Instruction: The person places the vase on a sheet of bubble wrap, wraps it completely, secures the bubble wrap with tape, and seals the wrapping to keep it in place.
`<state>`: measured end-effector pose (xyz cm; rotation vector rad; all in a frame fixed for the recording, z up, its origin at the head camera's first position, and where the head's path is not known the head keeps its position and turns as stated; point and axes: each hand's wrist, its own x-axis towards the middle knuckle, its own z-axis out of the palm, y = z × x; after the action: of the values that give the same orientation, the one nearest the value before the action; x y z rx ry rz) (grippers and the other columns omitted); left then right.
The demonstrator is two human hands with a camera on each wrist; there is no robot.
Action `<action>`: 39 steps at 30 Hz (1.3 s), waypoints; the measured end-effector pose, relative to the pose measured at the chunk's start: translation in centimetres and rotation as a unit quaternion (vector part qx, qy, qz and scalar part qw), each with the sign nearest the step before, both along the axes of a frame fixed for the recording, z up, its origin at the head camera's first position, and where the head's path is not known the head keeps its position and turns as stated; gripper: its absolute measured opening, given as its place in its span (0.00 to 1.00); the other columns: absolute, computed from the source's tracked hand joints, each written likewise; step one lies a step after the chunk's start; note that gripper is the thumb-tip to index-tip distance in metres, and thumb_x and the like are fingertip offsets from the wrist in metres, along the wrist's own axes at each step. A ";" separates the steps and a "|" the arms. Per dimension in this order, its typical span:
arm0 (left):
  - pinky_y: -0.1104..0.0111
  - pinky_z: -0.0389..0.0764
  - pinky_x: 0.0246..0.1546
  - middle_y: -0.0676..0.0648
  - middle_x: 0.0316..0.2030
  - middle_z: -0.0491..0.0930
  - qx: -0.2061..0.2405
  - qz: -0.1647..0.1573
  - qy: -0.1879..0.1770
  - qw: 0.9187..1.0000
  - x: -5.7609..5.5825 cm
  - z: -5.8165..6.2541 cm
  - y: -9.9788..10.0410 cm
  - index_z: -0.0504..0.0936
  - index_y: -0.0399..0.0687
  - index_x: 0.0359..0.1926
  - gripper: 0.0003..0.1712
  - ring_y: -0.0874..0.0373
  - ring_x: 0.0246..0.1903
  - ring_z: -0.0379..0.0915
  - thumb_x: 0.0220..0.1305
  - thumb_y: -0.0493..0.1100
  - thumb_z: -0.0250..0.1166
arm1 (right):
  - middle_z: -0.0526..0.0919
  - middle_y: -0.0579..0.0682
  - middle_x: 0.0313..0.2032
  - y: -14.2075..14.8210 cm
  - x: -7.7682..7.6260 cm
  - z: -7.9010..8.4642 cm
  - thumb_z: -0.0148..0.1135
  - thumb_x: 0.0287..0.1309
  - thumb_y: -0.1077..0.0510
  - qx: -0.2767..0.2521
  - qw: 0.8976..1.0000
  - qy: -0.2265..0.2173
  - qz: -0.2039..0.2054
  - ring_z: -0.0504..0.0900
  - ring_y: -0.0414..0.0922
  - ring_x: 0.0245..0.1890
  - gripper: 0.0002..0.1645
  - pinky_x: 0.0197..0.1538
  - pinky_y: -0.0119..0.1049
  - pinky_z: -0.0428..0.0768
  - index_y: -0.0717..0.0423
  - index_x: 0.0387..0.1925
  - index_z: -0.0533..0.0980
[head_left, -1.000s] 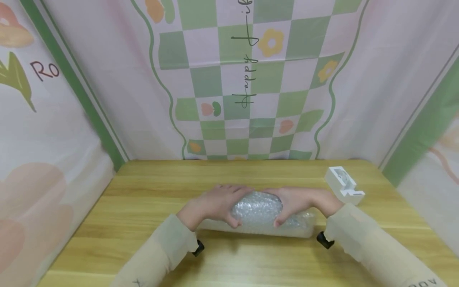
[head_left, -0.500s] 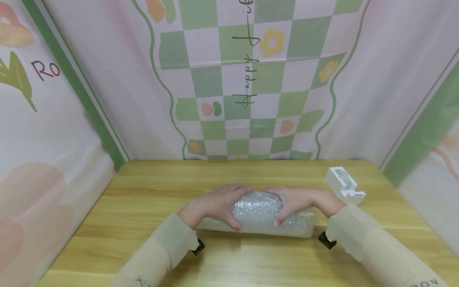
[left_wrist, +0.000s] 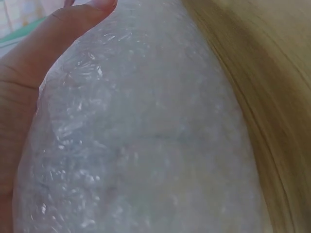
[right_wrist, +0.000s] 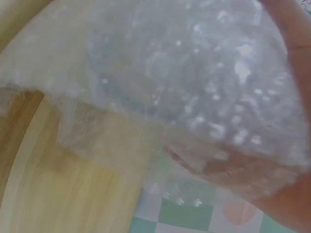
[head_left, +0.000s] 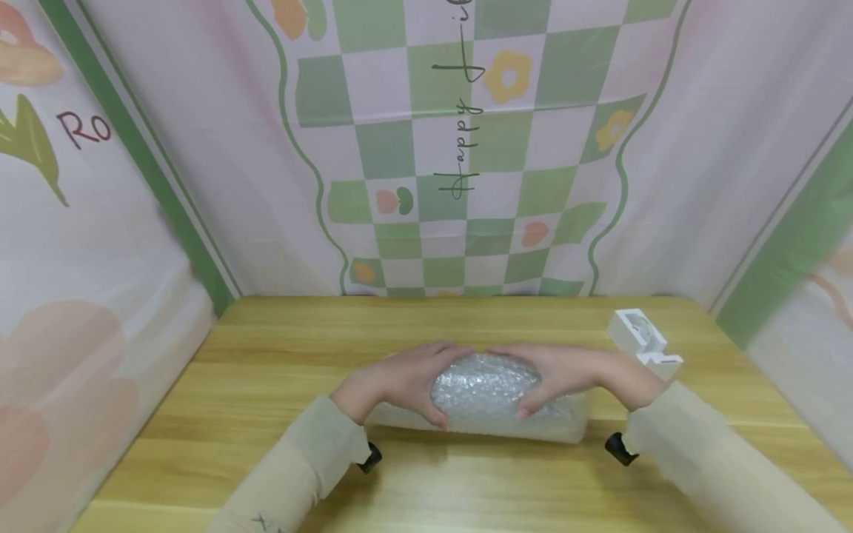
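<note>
A roll-shaped bundle of clear bubble wrap (head_left: 486,400) lies crosswise on the wooden table, in front of me. My left hand (head_left: 406,381) grips its left part from above, thumb on the near side. On the right part, my right hand (head_left: 566,370) holds it the same way, its thumb pressed to the front. The shiny bubble wrap (left_wrist: 146,126) fills most of the left wrist view, with my left thumb (left_wrist: 43,46) along its edge. In the right wrist view, fingers of my right hand (right_wrist: 233,167) show through a loose flap of film at the bundle's end.
A small white box (head_left: 629,333) with an opened flap stands at the back right of the wooden table (head_left: 293,326). A curtain (head_left: 440,141) with a green and white check pattern hangs right behind the table's far edge. Dark wrist cameras hang under both sleeves.
My right hand has slid a little to the right along the bubble wrap, widening the gap between the hands. My left hand stays nearly in place.
</note>
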<state>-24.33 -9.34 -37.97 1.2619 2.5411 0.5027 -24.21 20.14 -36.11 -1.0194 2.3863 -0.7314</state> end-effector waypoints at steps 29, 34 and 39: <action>0.54 0.74 0.63 0.46 0.72 0.63 0.016 0.025 -0.047 0.998 -0.7 -0.2 0.1 0.52 0.52 0.81 0.68 0.52 0.65 0.65 0.46 0.51 0.84 | 0.74 0.63 0.65 -2.6 5.2 -2.3 0.86 0.25 0.32 0.099 0.914 0.390 -0.049 0.76 0.61 0.61 0.76 0.59 0.64 0.76 0.62 0.73 0.63; 0.58 0.74 0.62 0.46 0.72 0.62 0.021 0.032 -0.078 0.996 -1.1 -0.3 0.3 0.52 0.53 0.81 0.65 0.54 0.65 0.65 0.48 0.50 0.83 | 0.78 0.62 0.61 -2.6 4.6 -3.2 0.86 0.29 0.35 0.087 0.909 0.403 -0.055 0.79 0.60 0.57 0.71 0.55 0.60 0.80 0.63 0.71 0.65; 0.59 0.73 0.62 0.45 0.72 0.63 0.028 0.032 -0.088 0.995 -1.1 -0.2 0.4 0.53 0.51 0.81 0.66 0.53 0.64 0.65 0.47 0.49 0.83 | 0.80 0.61 0.57 -2.5 4.0 -3.7 0.85 0.32 0.39 0.074 0.913 0.397 -0.052 0.81 0.58 0.54 0.66 0.54 0.58 0.82 0.64 0.70 0.66</action>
<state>-25.41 -8.94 -38.21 1.1053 2.4406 0.6728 -20.17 17.63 -39.84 -1.3045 3.1334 -0.1444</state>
